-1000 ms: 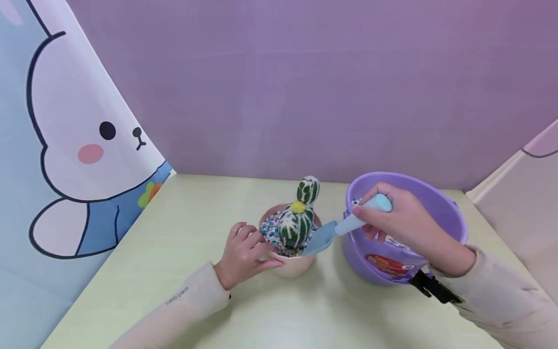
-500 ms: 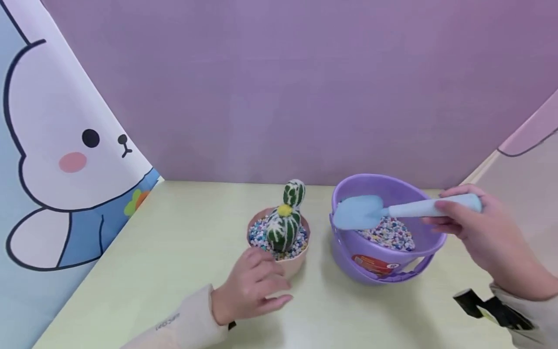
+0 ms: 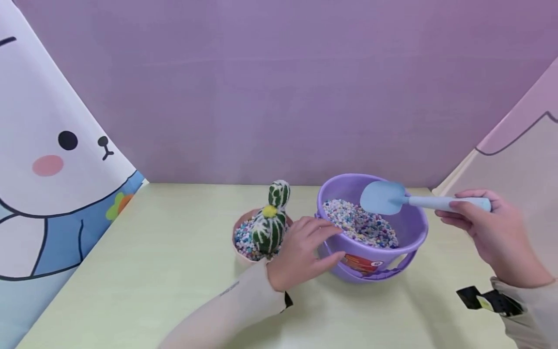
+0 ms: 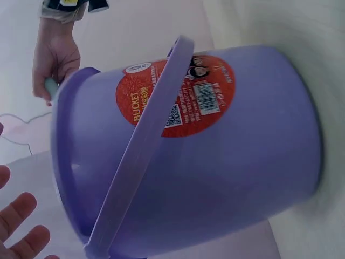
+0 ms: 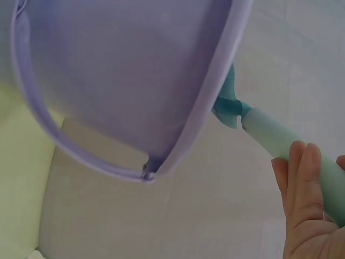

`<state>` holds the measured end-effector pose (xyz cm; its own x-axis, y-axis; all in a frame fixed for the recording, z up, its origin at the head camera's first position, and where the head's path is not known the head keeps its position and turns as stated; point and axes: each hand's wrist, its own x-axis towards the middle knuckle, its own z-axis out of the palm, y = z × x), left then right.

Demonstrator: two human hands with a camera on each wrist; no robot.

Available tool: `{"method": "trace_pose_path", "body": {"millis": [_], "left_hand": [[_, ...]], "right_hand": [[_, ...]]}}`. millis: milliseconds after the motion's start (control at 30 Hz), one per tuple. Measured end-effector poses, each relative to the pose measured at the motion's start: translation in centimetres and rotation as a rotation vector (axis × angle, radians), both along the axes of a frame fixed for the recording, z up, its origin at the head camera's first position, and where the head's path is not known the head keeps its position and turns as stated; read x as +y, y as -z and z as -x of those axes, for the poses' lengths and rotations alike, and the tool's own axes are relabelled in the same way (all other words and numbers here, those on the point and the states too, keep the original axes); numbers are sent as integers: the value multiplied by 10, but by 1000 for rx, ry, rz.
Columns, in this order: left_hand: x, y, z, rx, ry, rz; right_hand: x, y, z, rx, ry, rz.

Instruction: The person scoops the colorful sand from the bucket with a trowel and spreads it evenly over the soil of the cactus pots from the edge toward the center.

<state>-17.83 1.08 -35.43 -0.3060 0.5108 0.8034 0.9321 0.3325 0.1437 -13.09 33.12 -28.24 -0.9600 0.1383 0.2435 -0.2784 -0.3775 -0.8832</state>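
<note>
My right hand point(image 3: 497, 228) grips the handle of a light blue toy shovel point(image 3: 383, 197) and holds it level over the purple bucket point(image 3: 414, 223). The scoop, with no beads showing on it, is above the bucket's opening. Inside the bucket lie small multicoloured beads point(image 3: 362, 223), hollowed in the middle. My left hand point(image 3: 302, 254) is in front of the bucket's left rim, fingers spread and holding nothing. Behind that hand stands a pink pot point(image 3: 244, 259) with a green and white cactus point(image 3: 268, 232) bearing a yellow flower, set in beads. My hand hides the pot's right side.
The bucket's handle point(image 4: 135, 156) hangs down its front, across a red label point(image 4: 210, 102). The pale table point(image 3: 183, 252) meets a purple backdrop point(image 3: 261, 97) behind. A cartoon-printed sheet point(image 3: 52, 194) lines the left side, another sheet point(image 3: 519, 160) the right.
The shovel has left the pot and swung right to over the bucket. My left hand has let go of the pot and moved right to the bucket. The view has shifted right.
</note>
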Motion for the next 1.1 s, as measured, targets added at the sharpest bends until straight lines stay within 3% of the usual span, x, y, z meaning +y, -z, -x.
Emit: {"method": "trace_pose_path", "body": {"millis": [200, 467, 600, 733, 833, 967, 1100], "left_hand": [[16, -3, 6, -15, -22, -32], [24, -3, 12, -48, -68, 22], [24, 0, 14, -64, -97, 54], [22, 6, 14, -47, -137, 86], [21, 10, 13, 1, -169, 103], [19, 15, 10, 84, -195, 109], [17, 19, 7, 118, -204, 138]], "right_hand": [[8, 5, 1, -6, 30, -1], [17, 13, 5, 34, 44, -76], [18, 18, 10, 39, 76, -274], [17, 18, 14, -14, 212, -679], [14, 18, 18, -45, 298, -900], [7, 18, 25, -19, 334, -992], [-1, 17, 32, 9, 362, -1057]]}}
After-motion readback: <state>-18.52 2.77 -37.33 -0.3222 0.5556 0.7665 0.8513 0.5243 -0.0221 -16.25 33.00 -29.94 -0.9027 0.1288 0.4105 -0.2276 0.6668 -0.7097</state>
